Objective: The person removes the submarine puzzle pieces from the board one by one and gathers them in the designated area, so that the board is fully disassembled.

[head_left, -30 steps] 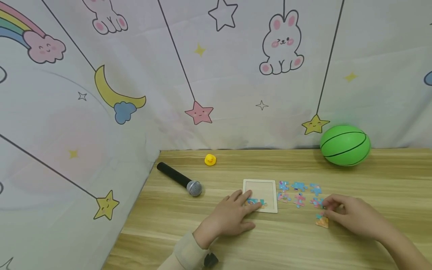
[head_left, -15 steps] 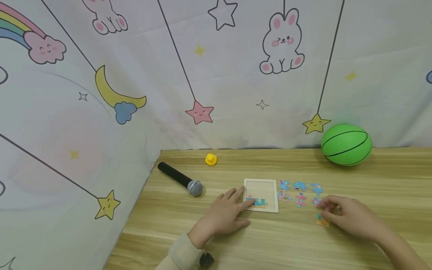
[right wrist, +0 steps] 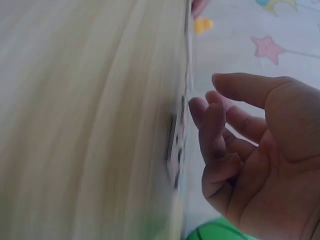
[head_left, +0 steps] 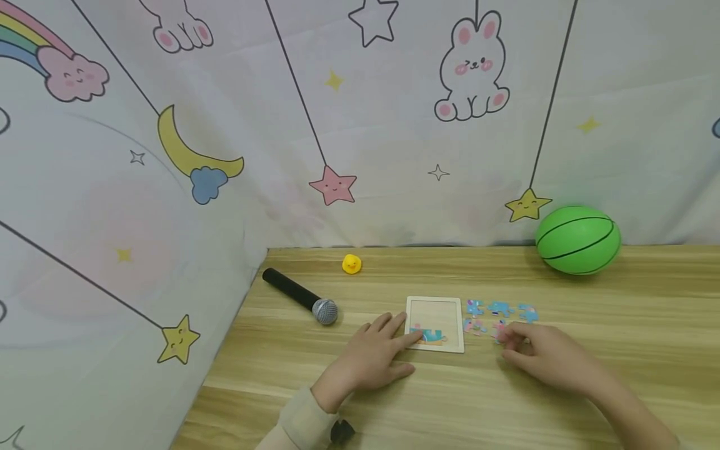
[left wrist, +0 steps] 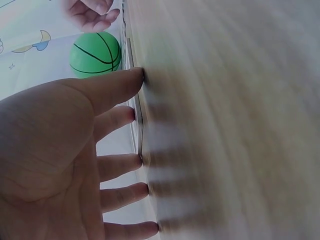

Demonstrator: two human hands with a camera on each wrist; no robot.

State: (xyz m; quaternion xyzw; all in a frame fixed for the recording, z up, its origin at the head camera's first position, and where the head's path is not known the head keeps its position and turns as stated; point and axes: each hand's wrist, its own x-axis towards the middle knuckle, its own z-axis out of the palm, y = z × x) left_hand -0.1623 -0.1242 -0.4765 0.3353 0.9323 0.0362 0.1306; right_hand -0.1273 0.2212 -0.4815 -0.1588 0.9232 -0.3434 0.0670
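My left hand (head_left: 374, 356) lies with its fingers spread at the left side of a square puzzle tray (head_left: 462, 325). Its index finger reaches over joined puzzle pieces (head_left: 434, 337) in the tray's lower left part. Loose blue and pink jigsaw pieces (head_left: 499, 309) lie in two rows to the right of the tray. Over the lower row is my right hand (head_left: 542, 356), fingers loosely bent, covering part of a pink piece (head_left: 498, 327). In the right wrist view, nothing shows between thumb and fingers; a piece's edge (right wrist: 173, 137) appears on the table beside them.
A black microphone (head_left: 292, 290) with a silver head lies on the table (head_left: 439, 412) to the left. Near the back edge sit a yellow rubber duck (head_left: 352, 264) and, at right, a green ball (head_left: 578, 240). A printed cloth (head_left: 394, 144) hangs behind.
My right hand has moved left from the rightmost pieces, and the orange corner piece is now hidden from the head view. The left hand has drawn back slightly, uncovering more of the joined pieces.
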